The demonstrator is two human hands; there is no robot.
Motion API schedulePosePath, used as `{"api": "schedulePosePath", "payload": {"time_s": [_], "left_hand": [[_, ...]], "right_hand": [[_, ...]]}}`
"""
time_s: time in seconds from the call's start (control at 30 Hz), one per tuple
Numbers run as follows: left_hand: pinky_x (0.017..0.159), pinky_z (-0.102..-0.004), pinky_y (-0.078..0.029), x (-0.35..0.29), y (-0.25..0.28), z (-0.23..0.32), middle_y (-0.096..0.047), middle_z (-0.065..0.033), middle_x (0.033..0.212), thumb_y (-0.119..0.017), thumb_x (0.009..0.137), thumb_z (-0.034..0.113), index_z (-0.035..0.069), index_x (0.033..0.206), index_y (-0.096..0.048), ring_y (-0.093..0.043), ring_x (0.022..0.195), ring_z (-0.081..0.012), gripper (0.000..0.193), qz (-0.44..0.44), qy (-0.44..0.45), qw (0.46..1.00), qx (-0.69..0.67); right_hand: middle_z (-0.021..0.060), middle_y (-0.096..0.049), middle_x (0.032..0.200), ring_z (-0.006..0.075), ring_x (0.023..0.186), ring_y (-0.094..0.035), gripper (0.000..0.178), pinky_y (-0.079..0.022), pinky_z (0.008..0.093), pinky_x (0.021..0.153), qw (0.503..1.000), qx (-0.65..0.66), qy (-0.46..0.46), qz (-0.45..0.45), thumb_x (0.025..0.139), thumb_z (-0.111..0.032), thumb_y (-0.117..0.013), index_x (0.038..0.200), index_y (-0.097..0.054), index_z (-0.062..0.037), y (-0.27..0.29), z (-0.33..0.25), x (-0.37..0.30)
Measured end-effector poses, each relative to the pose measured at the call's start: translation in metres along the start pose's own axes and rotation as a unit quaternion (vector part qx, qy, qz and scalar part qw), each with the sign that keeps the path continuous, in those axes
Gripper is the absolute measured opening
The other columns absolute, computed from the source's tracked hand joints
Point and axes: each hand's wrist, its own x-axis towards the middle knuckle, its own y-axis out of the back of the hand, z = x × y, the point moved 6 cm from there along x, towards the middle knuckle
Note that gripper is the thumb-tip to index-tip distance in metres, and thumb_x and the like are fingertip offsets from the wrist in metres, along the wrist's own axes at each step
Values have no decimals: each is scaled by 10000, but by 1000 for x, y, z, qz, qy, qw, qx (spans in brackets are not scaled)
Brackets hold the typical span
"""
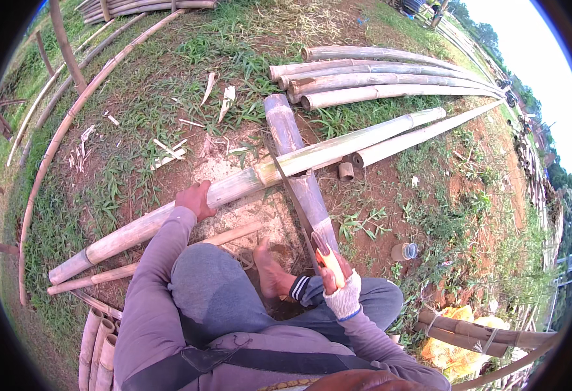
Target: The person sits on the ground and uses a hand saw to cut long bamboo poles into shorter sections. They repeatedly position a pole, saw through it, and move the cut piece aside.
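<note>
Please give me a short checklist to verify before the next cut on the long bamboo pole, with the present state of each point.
1. Left hand grips the long bamboo pole: ok, it rests on top of the pole.
2. Pole is supported: ok, it lies across a thicker bamboo log.
3. Right hand, in a white glove, holds the saw by its orange handle: ok.
4. Blade sits on the pole: ok, it meets the pole near the crossing.
5. Bare foot is away from the blade: ok, it stays nearer the person.
6. Blade sharpness: cannot tell.
</note>
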Motion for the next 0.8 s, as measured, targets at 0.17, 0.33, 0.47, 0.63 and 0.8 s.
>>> {"api": "schedulePosePath", "payload": {"time_s": [0.17, 0.33, 0.47, 0.63, 0.8], "left_hand": [[994, -512, -575, 0, -5, -1, -719, -200, 1241, -937, 719, 460, 146, 1411, -541, -721, 1148, -408, 857, 21, -7, 1000, 6], [991, -521, -577, 11, -20, 18, -724, -208, 1248, -932, 707, 449, 146, 1433, -541, -722, 1149, -417, 878, 15, -27, 999, -4], [979, -517, -584, 4, -15, -7, -721, -197, 1231, -946, 686, 465, 146, 1408, -562, -727, 1123, -417, 878, 35, -4, 999, 4], [966, -526, -586, 6, -14, 1, -725, -189, 1217, -936, 682, 459, 162, 1402, -567, -731, 1114, -416, 862, 35, -9, 999, 4], [952, -525, -588, 8, -17, -6, -728, -175, 1223, -930, 681, 452, 173, 1388, -569, -732, 1113, -415, 842, 47, -9, 999, 4]], "right_hand": [[189, -764, 1211, 260, 994, -776, 488, -605, 366, 867, 990, 127, -56, 24, 1037, -185, -693, 1433, -581, 78, 2, 20, -41], [272, -757, 979, 458, 873, -739, 467, -572, 488, 717, 997, -44, -52, 27, 997, -419, -739, 1280, -727, -47, -59, 19, 103], [286, -740, 931, 490, 877, -724, 538, -560, 543, 722, 1000, -13, -21, 6, 994, -485, -724, 1294, -686, -40, -81, -3, 134], [255, -761, 967, 398, 902, -771, 496, -577, 481, 762, 998, 58, -27, 2, 970, -342, -787, 1326, -659, -21, -66, 3, 105], [252, -746, 899, 434, 851, -750, 477, -564, 493, 722, 998, 58, -35, -5, 987, -371, -773, 1279, -670, -9, -60, -12, 123]]}}
